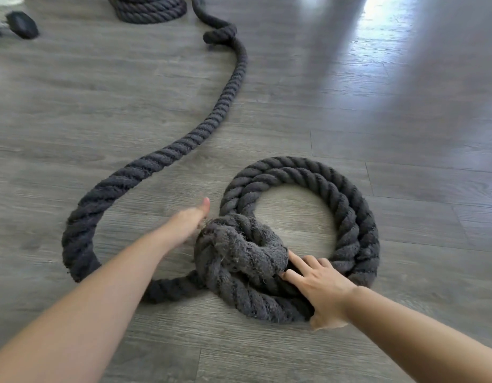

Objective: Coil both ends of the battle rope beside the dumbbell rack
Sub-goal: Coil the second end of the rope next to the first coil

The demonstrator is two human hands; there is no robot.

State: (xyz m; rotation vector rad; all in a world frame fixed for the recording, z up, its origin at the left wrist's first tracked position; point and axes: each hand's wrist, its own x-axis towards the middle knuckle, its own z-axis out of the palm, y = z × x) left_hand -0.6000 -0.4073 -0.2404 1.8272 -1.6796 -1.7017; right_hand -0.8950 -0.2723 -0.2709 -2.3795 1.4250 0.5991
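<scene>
- The battle rope (228, 100) is thick, dark grey, three-strand twisted stuff, pretty fuzzy on the surface, lying on a grey wood-look plank floor (377, 111).
- Near right there's a flat round coil (347, 205) of about two turns with a bare circle of floor in the middle.
- At the coil's near-left edge sits a fat, frayed knot (239, 250), with loose fibres sticking out.
- Left hand (188, 222) is just left of the knot, thumb up, touching its side; it's blurred and the fingers are hidden behind the rope, so I can't tell if it's gripping.
- Right hand (319, 283) lies flat on the near side of the coil, fingers straight and spread, fingertips against the knot.
- From the coil the rope swings out in a wide loop to the left, then snakes far up the middle to a second knot (220, 34).
- Far back there's another stacked coil (148, 9), cut off by the top edge.
- A black lump (22, 24) sits far left.
- Wide open floor to the right, with glare on it.
</scene>
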